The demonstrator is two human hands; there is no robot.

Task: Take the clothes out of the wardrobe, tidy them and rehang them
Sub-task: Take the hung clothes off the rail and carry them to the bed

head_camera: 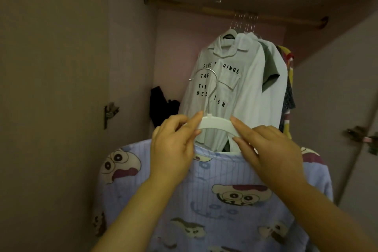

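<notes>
While the white hanger (214, 124) is pinched by the left hand (173, 147) and right hand (272, 149) before the hung shirt (235, 88), its arms are hidden inside the blue cartoon top (214, 210), whose hem is cropped.

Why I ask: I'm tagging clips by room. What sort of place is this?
Probably the inside of a home wardrobe: a wooden rail carries several hung garments, among them a white lettered shirt, and a door hinge sits on the left panel.
</notes>
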